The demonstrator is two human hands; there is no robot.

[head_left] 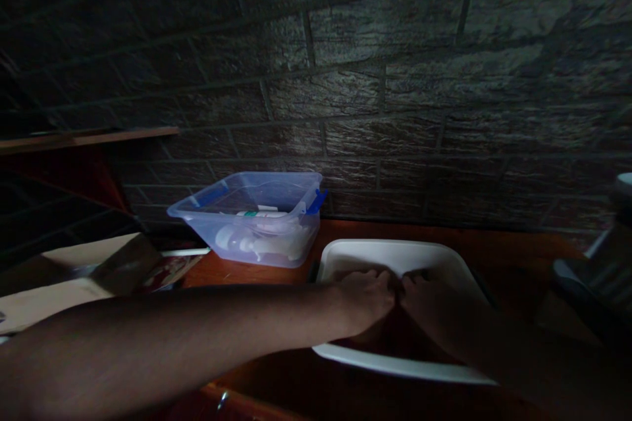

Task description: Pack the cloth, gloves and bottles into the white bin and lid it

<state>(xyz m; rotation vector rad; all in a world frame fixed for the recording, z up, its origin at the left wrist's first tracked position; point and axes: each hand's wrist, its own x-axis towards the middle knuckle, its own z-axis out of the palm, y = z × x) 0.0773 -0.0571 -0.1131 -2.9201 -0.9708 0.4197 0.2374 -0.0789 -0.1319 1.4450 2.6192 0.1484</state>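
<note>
Both my hands are down inside a white rectangular basin (pixel 395 251) on a brown wooden table. My left hand (pixel 368 299) reaches in from the left, knuckles up, fingers curled downward. My right hand (pixel 427 306) comes in from the right and meets the left at the middle of the basin. The fingertips of both are pressed together over something dark that I cannot make out. The scene is very dim.
A clear blue plastic bin (pixel 254 217) holding white bottles stands left of the basin against a dark brick wall (pixel 395 79). An open cardboard box (pixel 74 273) lies at the far left. A dark object with a white part (pixel 600 263) sits at the right edge.
</note>
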